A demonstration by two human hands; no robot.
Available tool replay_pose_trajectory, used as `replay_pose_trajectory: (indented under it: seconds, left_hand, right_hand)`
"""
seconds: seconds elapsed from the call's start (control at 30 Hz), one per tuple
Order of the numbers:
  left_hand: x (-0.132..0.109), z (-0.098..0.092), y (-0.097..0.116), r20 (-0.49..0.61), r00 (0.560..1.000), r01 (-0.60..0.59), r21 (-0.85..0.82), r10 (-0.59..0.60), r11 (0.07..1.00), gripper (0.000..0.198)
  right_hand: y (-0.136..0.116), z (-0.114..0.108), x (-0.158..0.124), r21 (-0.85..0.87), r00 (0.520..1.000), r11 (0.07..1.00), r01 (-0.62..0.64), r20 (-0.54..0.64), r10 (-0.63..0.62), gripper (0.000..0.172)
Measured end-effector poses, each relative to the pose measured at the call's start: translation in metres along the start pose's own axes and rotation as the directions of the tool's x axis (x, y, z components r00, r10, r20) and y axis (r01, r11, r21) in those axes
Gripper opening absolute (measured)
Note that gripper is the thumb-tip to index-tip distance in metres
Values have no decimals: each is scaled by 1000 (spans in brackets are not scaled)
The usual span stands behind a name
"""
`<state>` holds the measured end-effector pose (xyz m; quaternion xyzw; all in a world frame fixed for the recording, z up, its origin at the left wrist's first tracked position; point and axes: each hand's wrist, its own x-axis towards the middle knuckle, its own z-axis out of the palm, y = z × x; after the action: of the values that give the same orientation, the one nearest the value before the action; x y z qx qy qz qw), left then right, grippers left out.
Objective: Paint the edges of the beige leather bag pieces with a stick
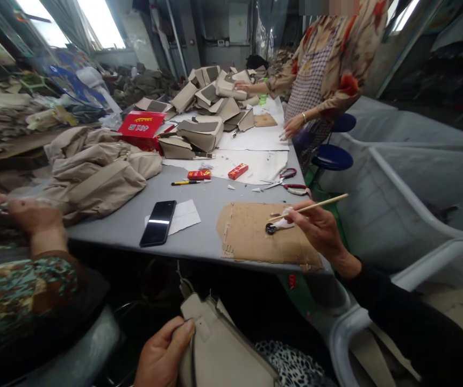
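Observation:
My left hand [164, 352] grips the edge of a beige leather bag [223, 344], its thumb flat on the panel near a small tab. The bag is over my lap, partly cut off by the bottom of the view. My right hand [318, 228] is closed round a thin wooden stick [328, 199], held above the table's front right corner. Below the stick's tip, a small round cap [270, 229] with something black in it rests on a piece of brown cardboard [251, 242]. Some white material [284, 222] lies between the cap and my fingers; its kind is unclear.
A phone [157, 223], red boxes [238, 171], a yellow-black pen [185, 183] and red-handled scissors [293, 188] lie on the table. Beige bags [201, 131] are piled behind. A co-worker [315, 80] stands across; another person's hands [33, 215] are at left. Grey bins [417, 183] stand right.

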<state>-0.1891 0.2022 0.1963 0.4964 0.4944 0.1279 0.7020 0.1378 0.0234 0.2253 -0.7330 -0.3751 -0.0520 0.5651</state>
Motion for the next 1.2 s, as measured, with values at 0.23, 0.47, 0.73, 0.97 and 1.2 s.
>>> replay_pose_trajectory:
  seconds: [0.23,0.47,0.73,0.97,1.2]
  left_hand:
    - [9,18,1,39,999,15,-6,-15,1000,42]
    - [11,11,-3,108,994,-44,129,30,991,43]
    - [10,16,0,96,995,-1,72,-6,997,42]
    - [11,15,-1,120,992,28,36,-32,999,41]
    - [11,16,3,151,988,24,-17,-21,1000,39]
  right_hand:
    - [30,-5,-38,258,936,905,-337,-13,352,25]
    - [29,-10,-40,46,955,954,-295,39,293,25]
    - [27,-9,-45,-73,974,972,-222,30,224,19]
    - [31,-14,-46,-99,984,994,-35,170,51,17]
    - [27,-12,-48,-103,992,994,-23,123,36,16]
